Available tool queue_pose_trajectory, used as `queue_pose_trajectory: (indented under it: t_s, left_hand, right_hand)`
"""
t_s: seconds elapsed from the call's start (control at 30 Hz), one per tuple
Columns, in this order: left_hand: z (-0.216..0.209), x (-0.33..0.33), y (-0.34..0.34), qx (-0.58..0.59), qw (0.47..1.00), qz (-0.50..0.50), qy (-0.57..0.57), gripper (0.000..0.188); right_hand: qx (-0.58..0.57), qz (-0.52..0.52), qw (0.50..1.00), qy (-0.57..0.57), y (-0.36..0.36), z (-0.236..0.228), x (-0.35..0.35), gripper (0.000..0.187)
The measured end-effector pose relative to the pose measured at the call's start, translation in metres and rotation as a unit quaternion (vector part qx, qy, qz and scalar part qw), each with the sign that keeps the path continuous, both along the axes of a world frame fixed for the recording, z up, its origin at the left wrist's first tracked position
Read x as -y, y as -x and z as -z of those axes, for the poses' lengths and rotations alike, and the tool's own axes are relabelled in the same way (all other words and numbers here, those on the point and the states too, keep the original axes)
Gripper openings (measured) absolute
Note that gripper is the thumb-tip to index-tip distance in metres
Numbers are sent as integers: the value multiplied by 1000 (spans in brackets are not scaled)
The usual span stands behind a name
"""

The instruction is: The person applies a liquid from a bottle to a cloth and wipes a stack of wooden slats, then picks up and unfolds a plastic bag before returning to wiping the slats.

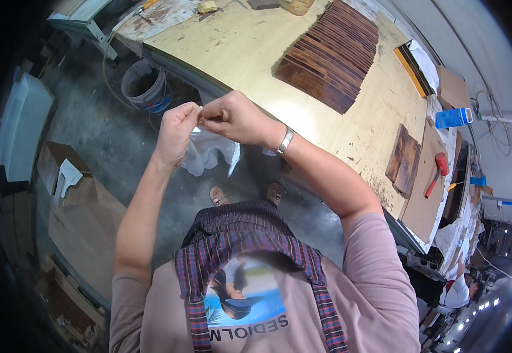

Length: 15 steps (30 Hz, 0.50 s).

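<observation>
In front of my chest both hands come together, their fingertips meeting in a tight pinch. My left hand (174,134) is closed, with thumb and fingers pressed together. My right hand (239,119), below a metal bracelet (285,141), is curled closed against it. From beneath the hands hangs a thin, whitish plastic bag (209,154) with an uneven lower edge. The hands hide its upper part, so how each grips it shows only in part. Beyond my right hand, brown-stained wood strips (329,59) lie side by side on the pale worktable (238,62).
Under the table edge stands a bucket (144,88). At the table's right are a dark stained board (404,157), a red mallet (438,173) and a blue container (453,117). Cardboard (85,217) lies to the left. Another person (457,294) is at far lower right.
</observation>
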<state>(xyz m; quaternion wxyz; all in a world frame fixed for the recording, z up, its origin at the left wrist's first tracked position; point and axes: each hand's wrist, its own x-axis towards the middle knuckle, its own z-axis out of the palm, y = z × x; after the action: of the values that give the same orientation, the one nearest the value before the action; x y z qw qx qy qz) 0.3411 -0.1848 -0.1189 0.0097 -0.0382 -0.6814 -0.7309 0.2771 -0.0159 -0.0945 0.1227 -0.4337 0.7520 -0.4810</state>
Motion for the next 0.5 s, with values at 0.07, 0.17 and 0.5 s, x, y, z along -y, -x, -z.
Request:
queue_pose_trajectory:
  t_s: [0.07, 0.17, 0.5]
  left_hand:
    - [7, 4, 5, 22, 1000, -14, 11, 23]
    - [29, 24, 7, 64, 994, -92, 6, 23]
    - [11, 76, -28, 104, 958, 53, 262, 16]
  right_hand:
    - [-98, -38, 994, 26, -6, -4, 1, 12]
    - [-177, -83, 979, 65, -16, -8, 5, 7]
    - [238, 199, 942, 130, 12, 23, -32, 19]
